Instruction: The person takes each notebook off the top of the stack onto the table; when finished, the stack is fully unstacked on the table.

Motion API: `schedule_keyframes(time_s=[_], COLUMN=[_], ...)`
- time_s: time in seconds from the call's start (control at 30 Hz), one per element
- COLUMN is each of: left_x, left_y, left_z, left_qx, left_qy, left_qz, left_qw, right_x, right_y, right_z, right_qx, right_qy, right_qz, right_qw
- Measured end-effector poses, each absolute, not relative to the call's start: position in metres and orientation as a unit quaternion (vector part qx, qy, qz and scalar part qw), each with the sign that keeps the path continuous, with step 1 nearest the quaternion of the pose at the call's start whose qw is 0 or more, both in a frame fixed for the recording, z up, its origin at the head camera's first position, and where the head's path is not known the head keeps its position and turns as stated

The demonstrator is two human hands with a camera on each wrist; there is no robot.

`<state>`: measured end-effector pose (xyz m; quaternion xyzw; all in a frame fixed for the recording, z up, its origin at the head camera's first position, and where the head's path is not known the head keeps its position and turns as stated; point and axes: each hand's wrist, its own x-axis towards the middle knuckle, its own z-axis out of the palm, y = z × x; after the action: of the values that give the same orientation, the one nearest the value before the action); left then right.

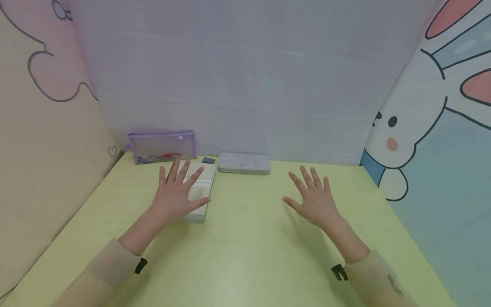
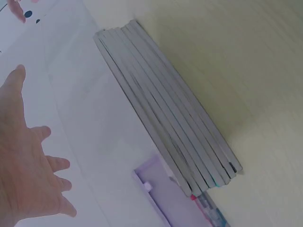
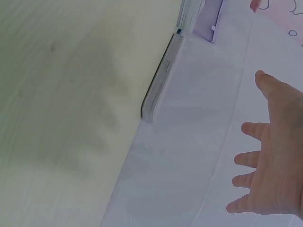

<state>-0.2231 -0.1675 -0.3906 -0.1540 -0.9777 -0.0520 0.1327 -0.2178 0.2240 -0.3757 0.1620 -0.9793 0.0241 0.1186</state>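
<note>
Book stack: pale, thin books [image 1: 199, 189] piled flat, near counter's left rear.
Left hand [image 1: 178, 194]: fingers spread, over the stack.
Right hand [image 1: 314, 198]: fingers spread, holding nothing.
Counter [image 1: 249, 238]: yellow-green.
Walls: cartoon-printed panels.

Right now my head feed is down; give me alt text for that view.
Two open hands hover over a green table: the left hand above a stack of booklets, the right hand above bare tabletop. A purple pouch and grey tin case sit by the back wall.
</note>
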Motion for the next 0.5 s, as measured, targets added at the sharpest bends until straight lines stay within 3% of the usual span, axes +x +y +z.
schedule_keyframes(time_s=[0.5], left_x=[-0.24], left_y=[-0.214], left_z=[-0.376], left_qx=[-0.158], left_qy=[-0.976], left_qz=[-0.063], left_qw=[0.139], right_x=[-0.235], right_y=[0.175], right_z=[-0.34], right_qx=[0.197], right_qy=[-0.968], right_qz=[0.112], right_qw=[0.108])
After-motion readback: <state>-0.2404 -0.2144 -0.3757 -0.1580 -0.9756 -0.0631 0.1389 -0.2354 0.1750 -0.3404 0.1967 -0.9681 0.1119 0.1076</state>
